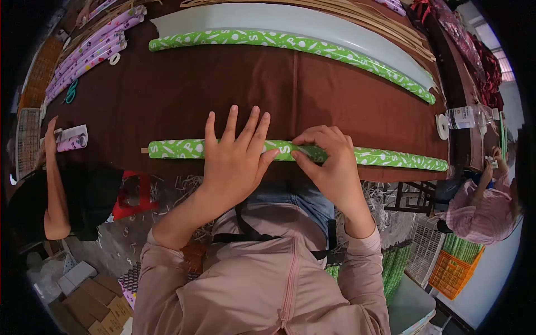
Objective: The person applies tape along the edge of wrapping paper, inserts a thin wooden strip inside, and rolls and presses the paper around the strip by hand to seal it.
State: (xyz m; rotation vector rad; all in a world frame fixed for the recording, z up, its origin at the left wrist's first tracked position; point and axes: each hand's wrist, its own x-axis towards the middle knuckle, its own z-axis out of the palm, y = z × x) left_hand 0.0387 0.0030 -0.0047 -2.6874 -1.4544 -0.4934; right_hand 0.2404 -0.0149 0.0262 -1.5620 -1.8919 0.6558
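In the head view, a green roll [402, 158] printed with white letters and shapes lies across the near side of the table. A thin light-brown stick end [144, 151] pokes out of its left end. Flat across the roll rests my left hand [234, 156], open, fingers spread and pointing away from me. Just to its right, my right hand [329, 156] grips the roll, index finger above and thumb below. A slightly shiny patch shows between those fingertips; whether it is tape, I cannot tell.
A partly unrolled green sheet [290, 18] lies at the back beside thin brown strips [385, 25]. Purple printed rolls [92, 53], teal scissors [70, 92] and a plastic bottle [468, 117] are on the brown-covered table [223, 84]. People sit at both sides.
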